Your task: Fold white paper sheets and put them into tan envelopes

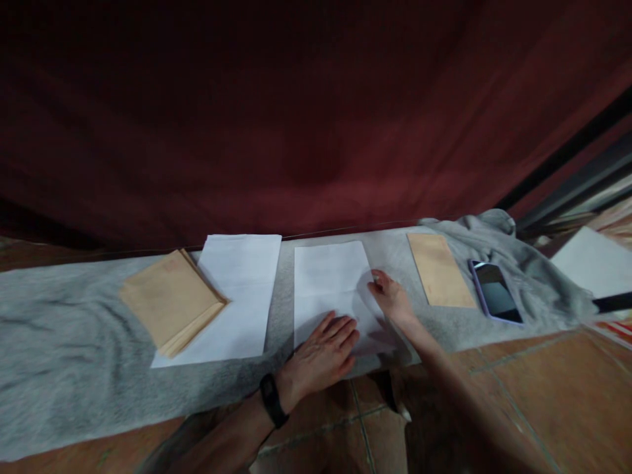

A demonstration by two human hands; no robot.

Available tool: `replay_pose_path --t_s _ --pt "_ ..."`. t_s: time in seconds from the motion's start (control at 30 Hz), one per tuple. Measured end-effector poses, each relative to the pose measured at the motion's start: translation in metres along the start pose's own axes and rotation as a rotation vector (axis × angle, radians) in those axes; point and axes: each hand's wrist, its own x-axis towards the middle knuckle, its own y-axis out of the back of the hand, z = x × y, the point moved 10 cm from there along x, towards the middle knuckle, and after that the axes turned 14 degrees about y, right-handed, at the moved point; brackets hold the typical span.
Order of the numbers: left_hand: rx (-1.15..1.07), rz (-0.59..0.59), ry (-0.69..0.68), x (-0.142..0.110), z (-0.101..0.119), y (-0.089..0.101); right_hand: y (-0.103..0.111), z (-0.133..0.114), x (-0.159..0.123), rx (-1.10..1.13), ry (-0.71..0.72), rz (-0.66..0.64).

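Note:
A white sheet of paper (328,270) with a faint crease across its middle lies on the grey cloth before me. My left hand (323,355), a black band around its wrist, rests flat on the sheet's lower part with fingers stretched out. At the sheet's right edge, near the crease, my right hand (392,296) has its fingers curled in and pinches the edge. To the left is a stack of white paper (247,263), partly covered by a pile of tan envelopes (170,296). A single tan envelope (441,270) lies right of my right hand.
A phone in a purple case (495,291) lies on the grey cloth (64,342), which is bunched up at the right end. Behind hangs a dark red fabric (316,131). Tiled floor (557,388) shows below, and a white flat object (595,260) is at far right.

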Motion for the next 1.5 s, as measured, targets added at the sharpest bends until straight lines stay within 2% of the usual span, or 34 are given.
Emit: replay_pose_path --t_s 0.13,0.3,0.37,0.47,0.53,0.63,0.7,0.77,1.0,1.2,1.4,1.5 --pt "0.000 0.029 0.036 0.005 -0.004 0.000 0.003 0.003 0.002 0.020 0.003 0.055" --pt "0.024 0.005 0.070 0.010 -0.011 -0.005 0.009 0.001 0.004 -0.045 -0.009 0.076" --pt "0.048 -0.007 0.076 0.012 -0.010 -0.007 0.014 -0.006 0.005 -0.078 0.038 0.115" --pt "0.072 -0.017 0.109 0.014 -0.009 -0.010 0.015 -0.031 0.001 -0.101 0.189 0.186" --pt "0.065 -0.022 0.131 0.016 -0.009 -0.011 0.005 -0.050 -0.009 -0.045 0.274 0.184" --pt "0.024 -0.031 0.169 0.016 -0.012 -0.013 -0.022 -0.080 -0.030 0.029 0.388 0.094" --pt "-0.005 -0.044 0.189 0.015 -0.015 -0.014 -0.037 -0.100 -0.043 0.005 0.499 0.026" --pt "-0.024 -0.061 0.197 0.014 -0.017 -0.015 -0.045 -0.108 -0.051 -0.052 0.559 -0.012" --pt "-0.030 -0.085 0.148 0.012 -0.025 -0.006 -0.036 -0.085 -0.041 -0.215 0.588 -0.020" --pt "-0.099 -0.126 0.085 0.006 -0.043 0.008 -0.027 -0.054 -0.025 -0.091 0.630 -0.100" --pt "-0.235 -0.082 0.281 0.009 -0.096 0.033 -0.008 -0.015 -0.006 0.188 0.486 -0.080" --pt "-0.369 0.003 0.393 0.011 -0.119 0.045 0.001 -0.005 -0.002 0.329 0.404 -0.091"
